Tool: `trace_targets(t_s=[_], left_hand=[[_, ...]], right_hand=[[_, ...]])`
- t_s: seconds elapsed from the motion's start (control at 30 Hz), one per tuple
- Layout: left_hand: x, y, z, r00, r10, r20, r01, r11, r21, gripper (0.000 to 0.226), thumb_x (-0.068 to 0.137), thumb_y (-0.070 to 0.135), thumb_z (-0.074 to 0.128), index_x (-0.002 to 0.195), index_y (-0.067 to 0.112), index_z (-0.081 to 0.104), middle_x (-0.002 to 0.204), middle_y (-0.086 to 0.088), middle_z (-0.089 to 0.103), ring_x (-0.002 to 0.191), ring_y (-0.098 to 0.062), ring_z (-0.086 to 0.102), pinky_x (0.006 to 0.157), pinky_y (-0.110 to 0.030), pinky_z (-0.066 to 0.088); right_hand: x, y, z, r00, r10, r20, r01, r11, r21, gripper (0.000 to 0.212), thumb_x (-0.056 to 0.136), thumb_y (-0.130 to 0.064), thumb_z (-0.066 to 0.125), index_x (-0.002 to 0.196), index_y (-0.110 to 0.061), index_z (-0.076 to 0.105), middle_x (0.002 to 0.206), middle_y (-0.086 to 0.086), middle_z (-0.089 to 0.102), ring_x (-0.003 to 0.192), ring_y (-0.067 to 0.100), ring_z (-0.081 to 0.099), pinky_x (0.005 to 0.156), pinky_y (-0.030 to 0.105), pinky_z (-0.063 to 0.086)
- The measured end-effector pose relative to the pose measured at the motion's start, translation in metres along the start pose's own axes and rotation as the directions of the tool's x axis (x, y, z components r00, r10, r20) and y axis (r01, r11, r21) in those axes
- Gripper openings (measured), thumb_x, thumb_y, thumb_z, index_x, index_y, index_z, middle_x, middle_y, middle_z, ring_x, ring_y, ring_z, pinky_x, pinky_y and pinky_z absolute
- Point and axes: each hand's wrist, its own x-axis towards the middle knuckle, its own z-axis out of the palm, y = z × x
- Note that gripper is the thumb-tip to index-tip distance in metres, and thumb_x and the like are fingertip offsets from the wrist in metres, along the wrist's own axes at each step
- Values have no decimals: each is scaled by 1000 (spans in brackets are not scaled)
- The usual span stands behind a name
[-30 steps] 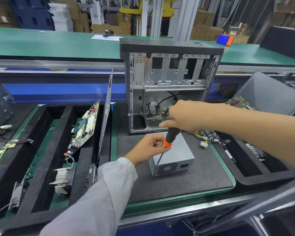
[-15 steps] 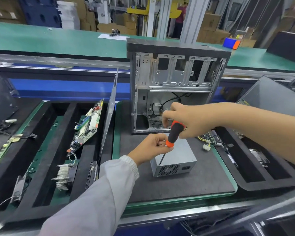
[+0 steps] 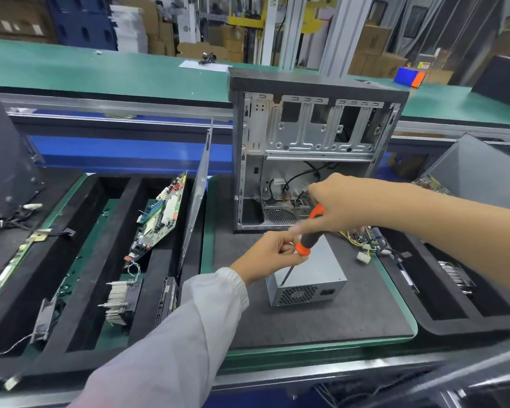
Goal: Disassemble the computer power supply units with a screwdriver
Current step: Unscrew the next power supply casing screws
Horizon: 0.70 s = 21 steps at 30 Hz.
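Matt grey sheet-metal power supply (image 3: 306, 275), bare metal case (image 3: 315, 142) – dull, black-and-orange plastic-looking screwdriver (image 3: 308, 231), matt black mat (image 3: 336, 319)

Just under the fingers (image 3: 321, 225) of the right hand, the screwdriver (image 3: 308, 234) handle is black with orange ends. Below its tip, the power supply (image 3: 309, 279) is silver-grey with a honeycomb grille, on a dark grey mat (image 3: 321, 325) edged green.
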Motion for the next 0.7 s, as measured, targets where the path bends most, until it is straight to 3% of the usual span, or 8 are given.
trace_targets(t_s=[0.07,0.17,0.23,0.33,0.43,0.53,0.63,0.7], left_hand=[[1,-1,0,1000,-11,-6,11,1000,-2,12,90,9,66,81,12,59,56,6,23,56,-15,21,79,-28,42],[2,-2,0,1000,-4,-2,4,1000,-8,9,90,8,66,84,9,60,58,1,23,58,-16,21,77,-30,40],[2,-1,3,1000,20,3,-20,1000,-15,14,90,6,65,80,14,59,62,-4,25,60,-17,22,71,-27,36],[3,-1,5,999,40,-4,-40,999,-6,26,90,5,65,78,27,62,66,-5,30,61,-22,24,66,-25,33],[3,-1,4,1000,27,-5,-27,999,21,25,90,9,66,71,22,56,61,-1,24,58,-16,23,64,-19,36],[3,-3,3,1000,15,-10,-15,1000,14,21,90,10,67,74,21,60,60,-2,23,58,-17,21,68,-21,38],[3,-3,4,1000,-6,-8,6,1000,20,8,90,10,67,85,6,62,59,-8,22,58,-21,20,74,-30,37],[3,-2,5,1000,-13,-12,13,1000,25,8,90,11,67,91,4,64,58,-14,23,57,-25,20,74,-32,35]], right_hand=[[4,-1,6,999,7,-49,-10,998,-62,54,90,-63,45,76,-11,49,69,6,59,59,23,66,55,29,52],[4,5,5,990,-118,83,116,993,20,20,90,-30,58,104,-24,45,99,-2,47,82,24,60,77,41,52],[-2,8,0,979,-151,135,138,985,105,44,81,-40,67,114,-35,39,102,-6,37,80,19,58,77,39,52],[-4,1,-1,1000,-5,28,2,993,119,64,74,-73,56,103,-16,49,90,1,57,60,17,67,59,32,56],[1,0,6,998,-4,-70,2,1000,-31,50,90,-60,48,78,-11,49,66,4,60,58,22,67,54,29,50],[-2,7,1,985,-127,113,120,990,69,26,88,-30,61,106,-28,43,95,-6,43,77,22,60,71,38,51],[-6,5,-3,986,-106,126,85,983,163,57,78,-56,67,121,-35,36,101,-7,42,81,19,62,75,37,54],[-6,-2,0,1000,-4,30,0,988,151,67,74,-73,56,114,-20,43,86,2,58,60,17,67,60,31,57]])
